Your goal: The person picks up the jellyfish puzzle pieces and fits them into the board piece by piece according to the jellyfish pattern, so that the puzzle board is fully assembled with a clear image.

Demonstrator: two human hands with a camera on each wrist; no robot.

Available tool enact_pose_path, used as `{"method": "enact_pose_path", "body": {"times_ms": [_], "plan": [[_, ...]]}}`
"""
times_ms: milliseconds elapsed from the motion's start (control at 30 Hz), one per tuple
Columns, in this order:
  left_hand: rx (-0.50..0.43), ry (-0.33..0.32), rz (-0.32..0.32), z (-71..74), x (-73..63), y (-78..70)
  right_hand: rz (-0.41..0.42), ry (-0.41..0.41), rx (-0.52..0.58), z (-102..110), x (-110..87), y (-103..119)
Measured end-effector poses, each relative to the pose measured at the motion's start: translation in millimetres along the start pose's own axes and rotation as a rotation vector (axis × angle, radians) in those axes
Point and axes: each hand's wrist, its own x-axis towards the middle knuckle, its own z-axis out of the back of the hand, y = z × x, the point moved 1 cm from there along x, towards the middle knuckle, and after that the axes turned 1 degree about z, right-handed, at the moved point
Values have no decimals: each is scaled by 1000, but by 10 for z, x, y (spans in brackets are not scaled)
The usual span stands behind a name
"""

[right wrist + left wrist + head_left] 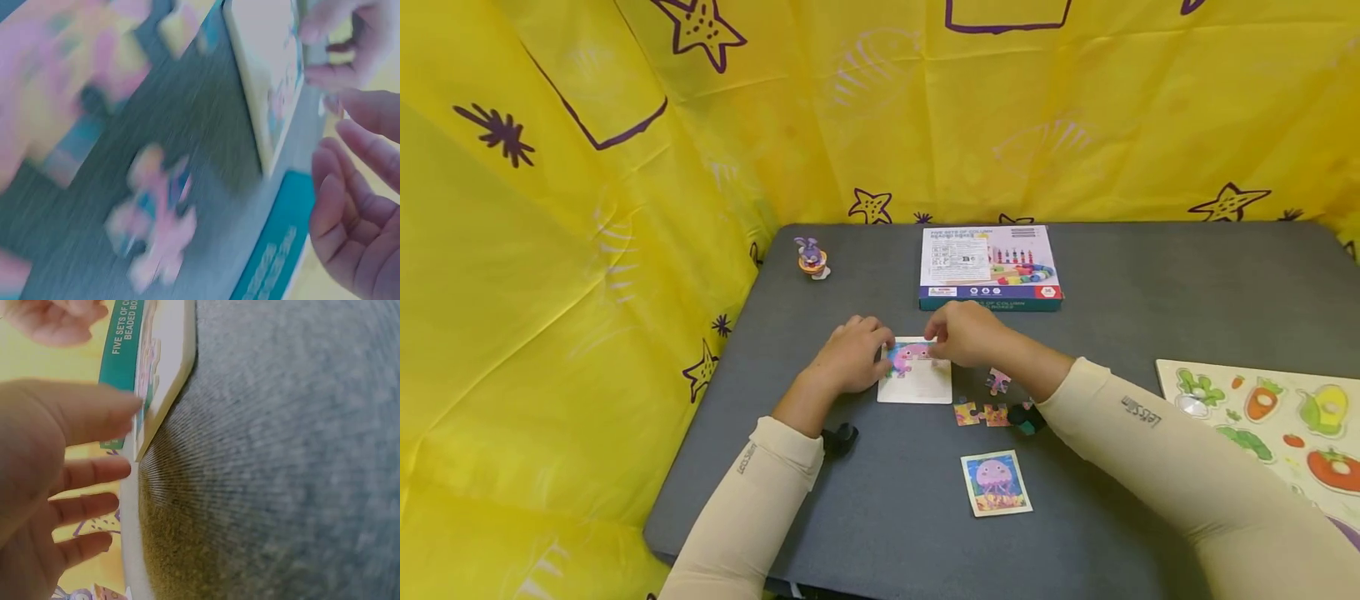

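A white puzzle board (915, 388) lies before me, with joined pink and blue pieces (907, 358) along its upper part. My left hand (853, 354) is at the board's left edge; the left wrist view has its thumb (103, 412) beside the rim and the other fingers straight. Over the board's upper right corner is my right hand (967, 333), its fingers loosely bent and nothing visible between them. Loose jigsaw pieces (966, 414) lie right of the board, with a pink piece (997, 382) below my right forearm. The right wrist view is blurred.
A card with a jellyfish picture (997, 483) lies nearer me. Behind the board is a bead game box (988, 267), with a small purple rabbit figure (811, 255) to its left. At right lies a vegetable picture board (1277, 417). Yellow cloth (865, 125) hangs behind the table.
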Motion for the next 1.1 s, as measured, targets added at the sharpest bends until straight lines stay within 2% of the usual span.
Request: {"method": "enact_pose_path", "body": {"times_ms": [167,333,467,633,833,967,1100], "plan": [[-54,29,-33,-22,-11,-12,-40,12,-40,74,-199,-270],[-41,43,-29,-27,-19,-12,-29,8,-85,75,-358,-550],[-39,55,-27,-19,-27,-16,-24,3,-84,67,-468,-684],[-39,54,-31,-13,-34,-23,-19,-1,-106,12,-563,-723],[-38,60,-27,-19,-19,-33,-21,-37,-136,-47,-589,-716],[-45,60,-33,-18,-10,-40,-41,-36,-80,-46,-580,-724],[-50,65,-40,-10,-4,-47,-25,-57,38,-27,-564,-728]]}}
